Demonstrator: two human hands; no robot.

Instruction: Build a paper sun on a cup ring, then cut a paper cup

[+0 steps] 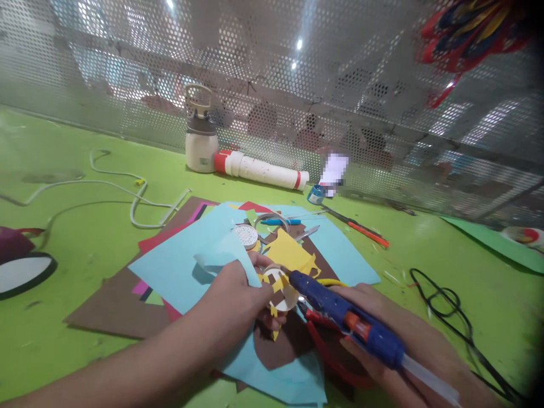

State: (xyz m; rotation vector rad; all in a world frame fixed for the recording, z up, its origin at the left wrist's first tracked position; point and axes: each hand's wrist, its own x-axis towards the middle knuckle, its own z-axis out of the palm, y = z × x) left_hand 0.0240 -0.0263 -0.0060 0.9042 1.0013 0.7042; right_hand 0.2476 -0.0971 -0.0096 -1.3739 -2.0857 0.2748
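Note:
My right hand grips a blue hot-glue gun with a clear glue stick sticking out of its back end; its nozzle touches a small white and yellow paper piece. My left hand pinches that piece together with a curled light-blue paper, holding both just above a pile of coloured sheets in brown, light blue, red and yellow.
On the green table stand a white bottle, a lying white tube with red ends, a small blue pot, pens, an orange-handled tool, a white cable and a black cord. Perforated metal panel behind.

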